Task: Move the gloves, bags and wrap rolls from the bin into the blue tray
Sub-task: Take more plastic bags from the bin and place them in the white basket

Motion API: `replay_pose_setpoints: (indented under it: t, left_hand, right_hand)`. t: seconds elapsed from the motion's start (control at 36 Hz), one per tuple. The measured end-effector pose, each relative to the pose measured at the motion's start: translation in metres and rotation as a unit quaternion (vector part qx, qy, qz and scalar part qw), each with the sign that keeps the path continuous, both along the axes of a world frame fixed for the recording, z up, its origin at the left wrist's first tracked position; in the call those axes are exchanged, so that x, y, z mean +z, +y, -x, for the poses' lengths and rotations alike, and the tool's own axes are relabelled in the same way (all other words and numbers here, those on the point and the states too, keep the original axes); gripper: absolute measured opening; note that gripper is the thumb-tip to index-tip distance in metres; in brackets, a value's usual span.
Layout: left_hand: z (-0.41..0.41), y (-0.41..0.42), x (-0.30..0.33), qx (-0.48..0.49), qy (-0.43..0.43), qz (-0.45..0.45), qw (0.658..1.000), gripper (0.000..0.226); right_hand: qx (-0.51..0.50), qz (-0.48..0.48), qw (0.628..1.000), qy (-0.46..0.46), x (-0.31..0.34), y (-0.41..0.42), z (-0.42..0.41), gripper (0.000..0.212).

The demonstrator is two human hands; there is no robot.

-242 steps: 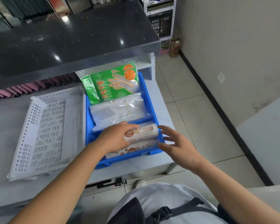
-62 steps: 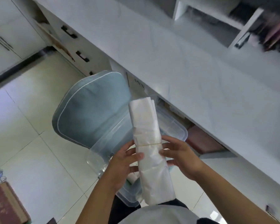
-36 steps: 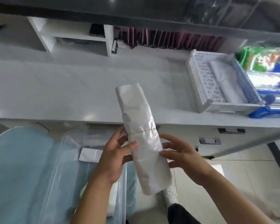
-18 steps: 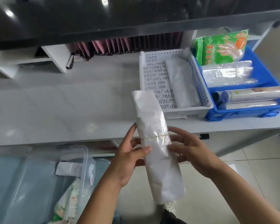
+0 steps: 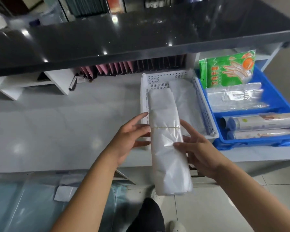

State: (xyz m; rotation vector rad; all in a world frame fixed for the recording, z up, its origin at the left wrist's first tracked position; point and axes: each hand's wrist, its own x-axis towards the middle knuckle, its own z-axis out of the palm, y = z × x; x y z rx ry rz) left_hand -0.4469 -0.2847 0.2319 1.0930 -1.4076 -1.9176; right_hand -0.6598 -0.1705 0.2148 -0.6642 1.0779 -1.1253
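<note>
We hold a banded bundle of white plastic bags (image 5: pixel 166 141) between both hands, above the near edge of the grey counter (image 5: pixel 57 128) and in front of the white perforated basket (image 5: pixel 203 104). Our left hand (image 5: pixel 129 141) presses flat against the bundle's left side with fingers spread, and our right hand (image 5: pixel 196 151) cups its right side with the thumb laid across the front; neither is clenched, and together they pinch the soft stack near the thin rubber band (image 5: pixel 165 127), likely because that is where the loose film is gathered tightest and slips least.

The bundle's long axis runs away from us, nearly vertical in the view, leaning slightly left at the far end. The folded far end overlaps the basket's left part; the near end hangs off the counter over the floor.

The blue tray (image 5: pixel 274 97) sits just right of the basket and holds a green pack of gloves (image 5: pixel 228 71), a flat stack of clear bags (image 5: pixel 234 99) and two wrap rolls (image 5: pixel 261 126). A second white bundle (image 5: pixel 186 104) lies in the basket, parallel to ours. The clear bin (image 5: pixel 32 203) is low at the left.
</note>
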Motion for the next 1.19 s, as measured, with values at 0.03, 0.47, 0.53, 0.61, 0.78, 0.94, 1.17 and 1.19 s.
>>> replay_pose_setpoints:
  t: [0.03, 0.47, 0.53, 0.61, 0.78, 0.94, 1.17, 1.19]
  left_hand:
    - [0.002, -0.014, -0.003, 0.035, -0.025, 0.024, 0.999, 0.039]
    - [0.028, -0.13, -0.055, 0.005, -0.034, -0.083, 0.996, 0.036]
    - [0.03, -0.133, -0.06, 0.006, -0.026, -0.087, 0.996, 0.042]
    - [0.031, -0.132, -0.071, 0.024, -0.016, -0.09, 0.995, 0.046]
    - [0.031, -0.133, -0.083, 0.039, -0.004, -0.076, 0.996, 0.047]
    - [0.029, -0.133, -0.083, 0.019, -0.014, -0.034, 0.999, 0.052]
    - [0.026, -0.133, -0.084, 0.024, 0.0, -0.052, 0.998, 0.05]
    - [0.026, -0.133, -0.084, 0.024, -0.001, -0.053, 0.998, 0.05]
  right_hand:
    - [-0.006, -0.002, 1.0, 0.002, 0.001, -0.008, 0.003, 0.074]
    - [-0.053, -0.138, 0.98, 0.13, -0.011, -0.168, 0.031, 0.074]
    - [-0.025, -0.158, 0.975, 0.152, -0.016, -0.179, 0.023, 0.076]
    - [0.011, -0.195, 0.929, 0.316, -0.026, -0.186, 0.01, 0.069]
    - [0.076, -0.162, 0.77, 0.613, -0.032, -0.186, -0.008, 0.072]
    - [0.087, -0.139, 0.778, 0.607, -0.036, -0.189, -0.005, 0.076]
    - [0.196, 0.007, 0.646, 0.738, -0.044, -0.195, -0.002, 0.1]
    - [0.212, 0.027, 0.634, 0.743, -0.048, -0.2, -0.002, 0.092]
